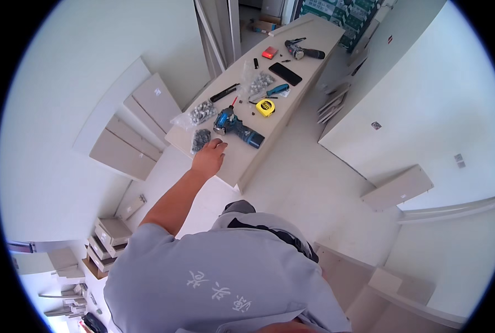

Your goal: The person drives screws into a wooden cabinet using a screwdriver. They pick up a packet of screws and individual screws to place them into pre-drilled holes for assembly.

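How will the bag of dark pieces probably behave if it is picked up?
The bag of dark pieces would probably sag, since its clear plastic looks thin. Its many small pieces may shift inside; its slumped shape seems unlikely to roll.

Left fingers [220,145] beside small bag [200,138]

Passable over the near end of the counter [235,166], right of the left hand [209,159]; blocked just ahead by a dark bag [200,139] and cordless driver [239,129].
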`<state>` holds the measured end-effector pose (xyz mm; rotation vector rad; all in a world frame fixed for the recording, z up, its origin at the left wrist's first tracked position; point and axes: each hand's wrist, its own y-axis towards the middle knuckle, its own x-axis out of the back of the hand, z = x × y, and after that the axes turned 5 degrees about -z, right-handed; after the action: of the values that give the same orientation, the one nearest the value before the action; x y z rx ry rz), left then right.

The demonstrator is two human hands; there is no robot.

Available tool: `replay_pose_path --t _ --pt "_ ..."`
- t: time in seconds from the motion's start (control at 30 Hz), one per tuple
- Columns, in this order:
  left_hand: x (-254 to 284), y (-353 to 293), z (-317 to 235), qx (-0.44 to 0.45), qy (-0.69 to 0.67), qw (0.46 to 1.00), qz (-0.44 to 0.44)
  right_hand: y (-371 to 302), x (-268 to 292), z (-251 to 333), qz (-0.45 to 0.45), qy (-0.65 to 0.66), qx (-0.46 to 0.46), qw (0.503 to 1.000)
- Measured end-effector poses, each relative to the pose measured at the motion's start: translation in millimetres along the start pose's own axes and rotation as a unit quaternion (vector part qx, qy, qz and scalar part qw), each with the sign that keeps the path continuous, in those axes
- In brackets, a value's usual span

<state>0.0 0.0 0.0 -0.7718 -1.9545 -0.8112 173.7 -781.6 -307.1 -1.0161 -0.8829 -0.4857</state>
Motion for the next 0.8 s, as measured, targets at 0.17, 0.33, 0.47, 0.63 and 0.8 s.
replay_pose_path --t 0.17,0.33,0.47,0.63,0.8 --pt "0.5 45.4 29.7 -0.045 0.149 0.976 0.149 46.9 88.3 160.3 -0.147 0.612 -0.263 0.732" --pt "8.0 61.2 55.7 -0.118 0.068 0.971 0.198 33.4 85.8 254.7 -0.179 0.506 -0.094 0.839" --pt "52.3 116.9 52.0 -0.139 -0.051 0.986 0.074 5.2 29.6 296.4 -0.081 0.563 -0.093 0.817" --pt "34.3 221.2 50.5 -0.254 0.036 0.963 0.086 -28.0 -10.6 328.9 -0.075 0.48 -0.223 0.845" --pt "-1.4 275.0 46.8 -0.258 0.187 0.926 0.204 -50.9 -23.4 348.0 -0.099 0.482 -0.293 0.82"
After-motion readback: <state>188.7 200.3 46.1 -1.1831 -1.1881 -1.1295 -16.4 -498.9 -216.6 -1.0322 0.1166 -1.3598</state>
